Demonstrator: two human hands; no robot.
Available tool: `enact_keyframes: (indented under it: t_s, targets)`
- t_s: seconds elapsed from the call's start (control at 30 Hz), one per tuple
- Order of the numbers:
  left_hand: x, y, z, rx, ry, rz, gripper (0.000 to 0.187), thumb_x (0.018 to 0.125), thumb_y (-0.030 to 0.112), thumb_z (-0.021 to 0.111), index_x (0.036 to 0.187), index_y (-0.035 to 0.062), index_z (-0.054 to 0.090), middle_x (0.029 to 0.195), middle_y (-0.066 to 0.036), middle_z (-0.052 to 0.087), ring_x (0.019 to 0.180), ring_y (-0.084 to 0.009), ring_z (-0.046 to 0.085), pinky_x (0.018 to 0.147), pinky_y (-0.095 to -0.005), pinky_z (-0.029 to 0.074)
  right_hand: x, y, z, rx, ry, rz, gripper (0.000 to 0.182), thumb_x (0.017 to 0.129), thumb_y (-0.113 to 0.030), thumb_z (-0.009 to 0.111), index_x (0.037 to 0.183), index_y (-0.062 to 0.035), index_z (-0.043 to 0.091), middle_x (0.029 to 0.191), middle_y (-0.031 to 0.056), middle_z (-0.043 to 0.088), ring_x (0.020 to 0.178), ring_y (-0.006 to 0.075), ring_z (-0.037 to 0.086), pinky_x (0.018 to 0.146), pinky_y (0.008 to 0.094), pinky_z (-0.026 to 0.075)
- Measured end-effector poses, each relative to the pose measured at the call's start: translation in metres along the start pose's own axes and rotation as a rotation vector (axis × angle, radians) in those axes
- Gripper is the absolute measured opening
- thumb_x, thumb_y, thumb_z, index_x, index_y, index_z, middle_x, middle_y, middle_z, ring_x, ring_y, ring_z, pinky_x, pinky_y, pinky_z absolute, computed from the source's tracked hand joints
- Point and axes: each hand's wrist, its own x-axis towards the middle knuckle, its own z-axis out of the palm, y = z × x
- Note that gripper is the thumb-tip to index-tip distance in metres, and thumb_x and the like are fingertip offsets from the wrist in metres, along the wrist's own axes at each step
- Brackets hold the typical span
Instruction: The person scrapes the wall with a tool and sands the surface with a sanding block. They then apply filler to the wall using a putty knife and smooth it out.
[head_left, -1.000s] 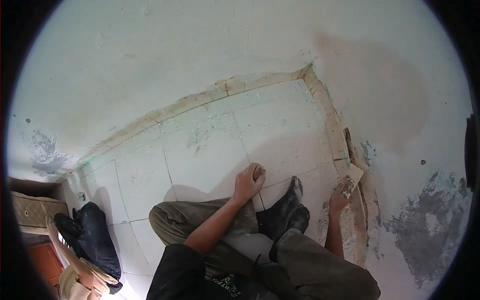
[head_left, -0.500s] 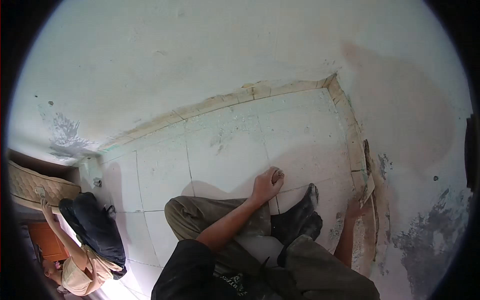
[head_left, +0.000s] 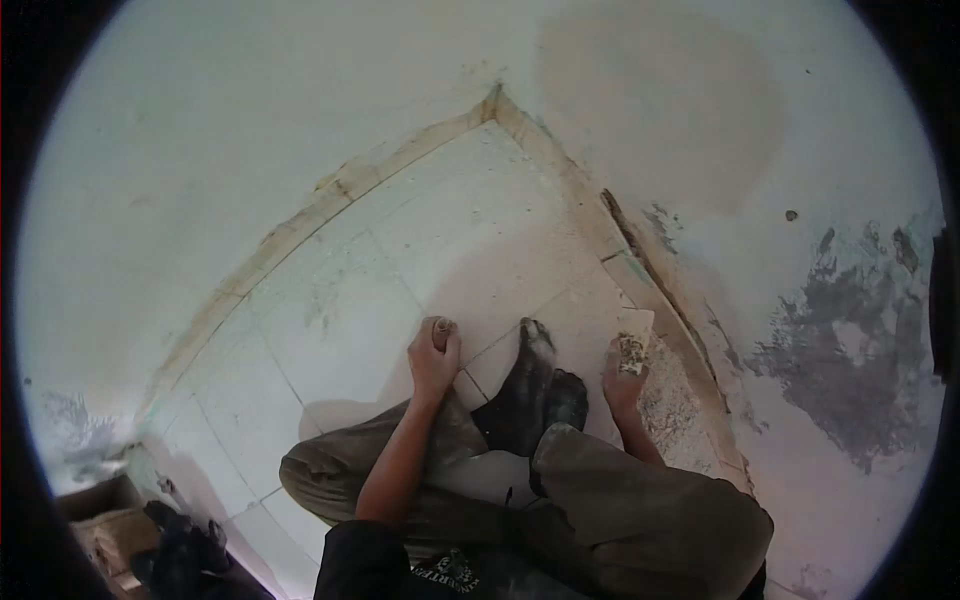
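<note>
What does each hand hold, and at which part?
Right hand: a flat scraper, gripped at its lower end. Left hand: fist closed on a small object, unclear.

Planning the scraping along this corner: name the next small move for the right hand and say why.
Probably bring the right hand with its scraper back to the skirting strip beside it: the blade is caked with residue and sits just off the strip, whose joint with the wall looks dark and rough. The left hand rests fisted on the floor tiles.

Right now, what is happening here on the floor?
A person sits cross-legged on a dusty tiled floor in a room corner. The right hand holds a small flat scraper near the skirting tiles by the wall. The left hand, closed in a fist, rests on the floor beside the foot.
</note>
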Motion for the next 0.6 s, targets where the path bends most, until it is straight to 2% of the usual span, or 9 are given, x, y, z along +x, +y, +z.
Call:
enact_keyframes:
  t_s: [0.07, 0.1, 0.17, 0.23, 0.33, 0.43, 0.5, 0.57, 0.6]
  targets:
    - [-0.002, 0.002, -0.002, 0.005, 0.002, 0.022, 0.016, 0.083, 0.016, 0.061, 0.092, 0.0032, 0.059, 0.079, -0.018, 0.064, 0.072, -0.0322, 0.064, 0.065, -0.0381, 0.049, -0.007, -0.04, 0.035, -0.529, 0.302, 0.024, 0.038, 0.091, -0.02, 0.052, 0.124, -0.0029, 0.051, 0.119, 0.0102, 0.057, 0.108, 0.025, 0.054, 0.084, 0.0449, 0.043]
    - [-0.005, -0.006, 0.001, 0.021, -0.042, -0.037, 0.016, 0.083, 0.016, 0.06, 0.092, 0.0037, 0.06, 0.08, -0.017, 0.064, 0.073, -0.0315, 0.065, 0.066, -0.0377, 0.049, -0.005, -0.021, 0.017, -0.525, 0.292, 0.017, 0.038, 0.091, -0.02, 0.052, 0.124, -0.0029, 0.051, 0.119, 0.0102, 0.057, 0.108, 0.025, 0.054, 0.084, 0.0449, 0.043]
    - [-0.005, -0.007, -0.004, 0.061, -0.114, -0.105, 0.016, 0.082, 0.017, 0.06, 0.093, 0.0047, 0.06, 0.079, -0.015, 0.065, 0.075, -0.0295, 0.065, 0.067, -0.0368, 0.05, 0.014, 0.035, -0.024, -0.948, 0.369, -0.694, 0.031, 0.092, -0.022, 0.053, 0.114, -0.0008, 0.056, 0.103, 0.0096, 0.063, 0.088, 0.0191, 0.061, 0.072, 0.0339, 0.048]
    - [-0.007, -0.011, 0.001, 0.042, -0.078, -0.123, 0.018, 0.08, 0.017, 0.061, 0.094, 0.006, 0.062, 0.08, -0.012, 0.066, 0.075, -0.0261, 0.066, 0.067, -0.0357, 0.052, 0.002, -0.044, 0.03, -0.21, 0.222, -0.367, 0.029, 0.092, -0.028, 0.056, 0.099, -0.0004, 0.06, 0.085, 0.0034, 0.058, 0.072, 0.0123, 0.055, 0.062, 0.0254, 0.047]
    - [-0.004, -0.007, -0.012, 0.04, -0.095, -0.083, 0.022, 0.079, 0.018, 0.062, 0.098, 0.0068, 0.059, 0.078, -0.013, 0.065, 0.074, -0.0284, 0.066, 0.065, -0.0381, 0.051, 0.004, -0.085, 0.075, -0.301, 0.23, -0.046, 0.033, 0.092, -0.031, 0.055, 0.104, -0.0008, 0.06, 0.079, 0.0036, 0.059, 0.069, 0.0098, 0.055, 0.056, 0.0235, 0.046]
    - [-0.007, -0.007, 0.0, 0.132, -0.023, 0.023, 0.023, 0.079, 0.019, 0.063, 0.099, 0.0071, 0.058, 0.076, -0.013, 0.063, 0.071, -0.0299, 0.064, 0.063, -0.0392, 0.05, 0.009, -0.091, 0.065, -0.554, 0.203, -0.024, 0.039, 0.095, -0.031, 0.048, 0.111, 0.0032, 0.059, 0.092, 0.0123, 0.065, 0.078, 0.0209, 0.063, 0.065, 0.0306, 0.05]
    - [-0.007, -0.009, -0.002, 0.048, -0.074, -0.044, 0.022, 0.08, 0.021, 0.062, 0.096, 0.0068, 0.059, 0.076, -0.014, 0.063, 0.068, -0.0309, 0.063, 0.062, -0.0404, 0.049, 0.009, -0.095, 0.06, -1.052, 0.068, -0.269, 0.04, 0.095, -0.029, 0.047, 0.108, 0.0074, 0.06, 0.099, 0.0223, 0.064, 0.091, 0.0356, 0.062, 0.078, 0.0392, 0.049]
    - [-0.01, -0.025, 0.01, 0.076, 0.014, 0.033, 0.018, 0.079, 0.019, 0.062, 0.092, 0.0065, 0.061, 0.079, -0.012, 0.064, 0.068, -0.0299, 0.062, 0.062, -0.0399, 0.049, -0.002, -0.097, 0.059, -1.139, 0.12, -0.075, 0.04, 0.094, -0.027, 0.046, 0.111, 0.0082, 0.058, 0.105, 0.0287, 0.06, 0.103, 0.0436, 0.055, 0.089, 0.0442, 0.044]
    - [-0.009, -0.015, 0.001, 0.086, -0.083, -0.094, 0.016, 0.078, 0.016, 0.062, 0.091, 0.0058, 0.062, 0.079, -0.011, 0.065, 0.069, -0.0289, 0.063, 0.062, -0.0383, 0.05, -0.015, -0.101, 0.057, -1.123, 0.124, -0.128, 0.039, 0.094, -0.026, 0.046, 0.111, 0.0073, 0.058, 0.105, 0.028, 0.061, 0.101, 0.043, 0.056, 0.089, 0.0441, 0.044]
